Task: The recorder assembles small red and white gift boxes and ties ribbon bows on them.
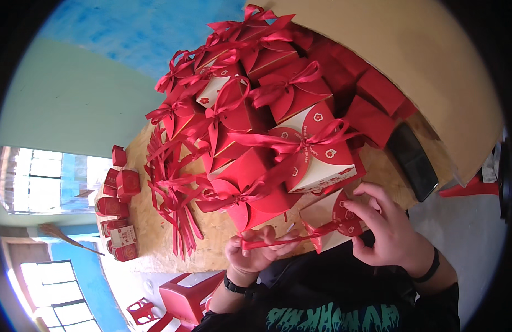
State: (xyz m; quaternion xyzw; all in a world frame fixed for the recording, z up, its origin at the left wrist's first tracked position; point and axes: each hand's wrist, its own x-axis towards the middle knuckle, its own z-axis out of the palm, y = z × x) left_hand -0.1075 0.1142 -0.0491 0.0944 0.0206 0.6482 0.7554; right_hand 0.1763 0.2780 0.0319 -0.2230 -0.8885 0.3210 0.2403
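Left hand (256, 252) pinches a red ribbon (278, 240) taut while the right hand (386, 227) grips the near gift box (330, 213) at the table (222, 232) edge, mid-tying; looping comes next, I'd judge.

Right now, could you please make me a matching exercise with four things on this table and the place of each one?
Things:
1. black phone
2. loose red ribbons
3. small red boxes
4. red ribbon pulled tight

Places:
A. between the left hand and the right hand
B. at the table's left edge
C. right of the gift box pile
D. left of the pile, lying flat

Pairs: 1-C, 2-D, 3-B, 4-A
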